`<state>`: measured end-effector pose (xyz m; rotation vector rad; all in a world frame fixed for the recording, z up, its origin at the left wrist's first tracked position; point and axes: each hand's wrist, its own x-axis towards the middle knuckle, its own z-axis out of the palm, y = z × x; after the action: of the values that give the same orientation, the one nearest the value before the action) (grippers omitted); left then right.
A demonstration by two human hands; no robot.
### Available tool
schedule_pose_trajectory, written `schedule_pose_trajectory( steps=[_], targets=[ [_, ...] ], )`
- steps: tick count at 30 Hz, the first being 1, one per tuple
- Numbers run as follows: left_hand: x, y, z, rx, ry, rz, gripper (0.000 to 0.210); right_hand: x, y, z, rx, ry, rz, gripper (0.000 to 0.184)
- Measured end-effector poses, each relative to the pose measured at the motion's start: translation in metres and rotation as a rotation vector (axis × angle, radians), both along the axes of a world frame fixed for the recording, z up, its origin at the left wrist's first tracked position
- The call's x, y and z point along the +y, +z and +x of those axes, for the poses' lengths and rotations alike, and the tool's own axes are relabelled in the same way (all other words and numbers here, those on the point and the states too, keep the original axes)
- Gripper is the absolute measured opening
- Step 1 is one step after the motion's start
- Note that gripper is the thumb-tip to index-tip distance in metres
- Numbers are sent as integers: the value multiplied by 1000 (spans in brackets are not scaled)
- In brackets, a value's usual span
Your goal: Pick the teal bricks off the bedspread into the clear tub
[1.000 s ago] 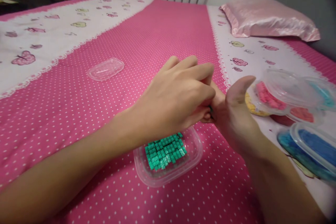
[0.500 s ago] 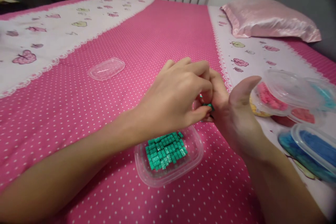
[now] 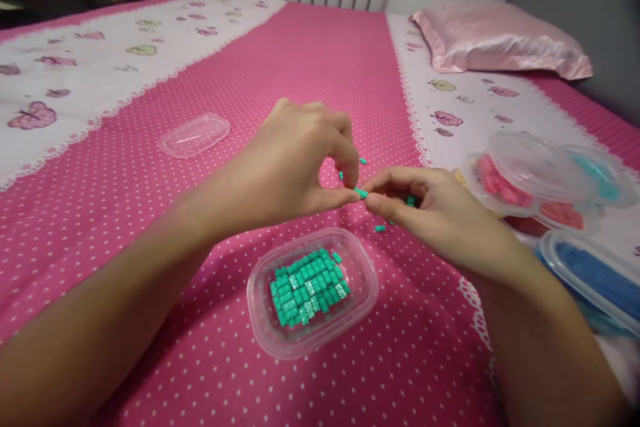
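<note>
Left hand: thumb and index fingertip pinching the near end of a small green piece, wrist arched above, other fingers curled; right hand: thumb and index fingertip closed on the opposite end of the same piece, remaining fingers bent in beneath the palm; the piece thus sits between the two sets of fingertips, raised over the pink dotted bedspread; a further bit of green shows within the curl of the right hand, held or lying behind it, cannot tell which; one loose green block lies just below the right thumb; two others show just beyond the left fingertips; a clear tub stands on the near side of both hands, with green blocks packed in rows inside; a clear lid lies to the left of the left hand, apart from it; to the right of the right hand, a tub of pink pieces and a tub of blue contents; a satin pillow lies well beyond the right hand.
</note>
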<state>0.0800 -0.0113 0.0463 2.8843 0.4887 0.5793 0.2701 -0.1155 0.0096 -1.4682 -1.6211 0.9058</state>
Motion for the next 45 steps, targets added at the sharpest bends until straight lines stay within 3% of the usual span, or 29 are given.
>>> schedule_pose_trajectory(
  steps=[9,15,20,24,27,31,45],
  targets=[
    [2,-7,3,9,-16,81,18,2,-3,1,10,-12,-22,20],
    [-6,-12,10,-38,-21,225,19,2,-5,-2,63,-53,-10,22],
    [-12,-3,5,-43,-44,208,20,-1,1,3,47,3,-49,18],
    [-15,6,-4,45,-199,162,18,-3,4,17,82,-184,1,21],
    [-20,2,-4,154,-348,192,25,-2,3,25,118,-276,25,22],
    [-26,-9,4,272,-422,222,30,2,-1,23,121,-221,22,18],
    [-28,-25,16,237,-487,339,33,6,-4,16,40,-129,28,14]
  ],
)
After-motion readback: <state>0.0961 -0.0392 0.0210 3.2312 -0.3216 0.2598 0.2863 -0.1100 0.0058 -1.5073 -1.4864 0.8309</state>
